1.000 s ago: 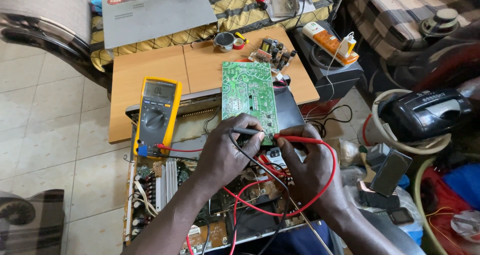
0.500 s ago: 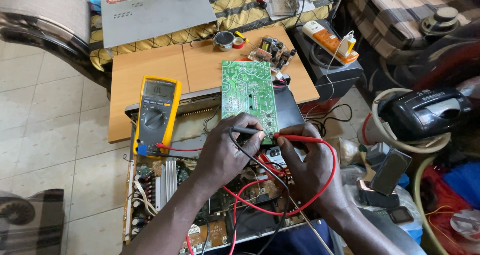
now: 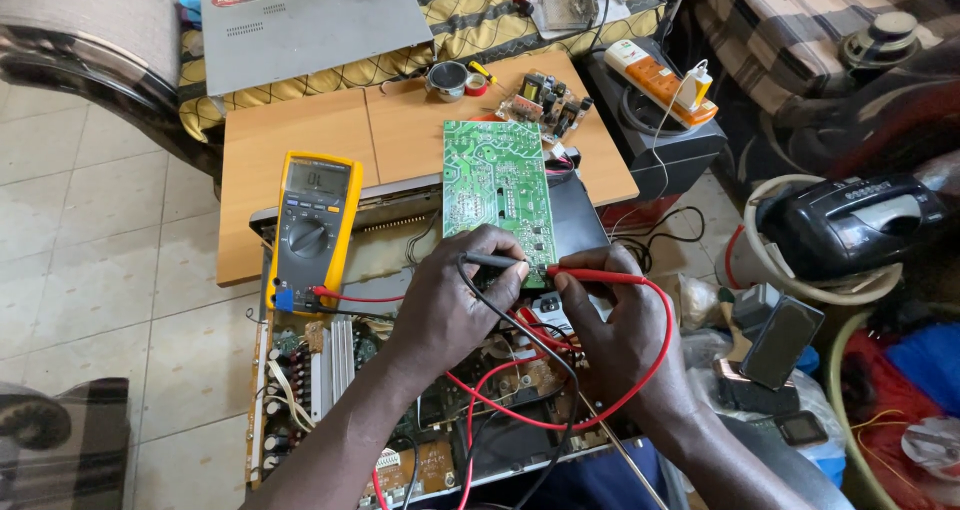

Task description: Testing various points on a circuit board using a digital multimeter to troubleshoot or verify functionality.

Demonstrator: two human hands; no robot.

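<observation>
Head view, looking straight down: the left hand (image 3: 455, 305) has its grip clenched around the black probe (image 3: 492, 261), pinched between thumb and fingers, and the tip is lost behind the fingertips, so the exact contact spot cannot be made out. Right beside it, the right hand (image 3: 610, 335) grips the red probe (image 3: 592, 275), lying almost level and pointing left at the near edge of the green circuit board (image 3: 497, 190). Both probe tips meet at that near edge, close together; whether they touch solder or just hover is too small to tell.

Red lead (image 3: 655, 355) loops out to the right and swings back under the right wrist; the black lead (image 3: 520, 335) runs down between the two hands and drops out of view at the bottom edge. The green circuit board lies solder side up over the far side of an opened device chassis (image 3: 330, 370), whose inner boards are largely hidden by both forearms.

Out to the left, a yellow multimeter (image 3: 312, 225) leans across the chassis rim and the near edge of the wooden bench (image 3: 290, 140); its display is lit but unreadable here. At the bench's far right corner sits a small component board (image 3: 548, 98), with a small round speaker (image 3: 447, 78) just left of it. Off the bench's right edge, an orange power strip (image 3: 655, 78) rests on a dark box.
</observation>
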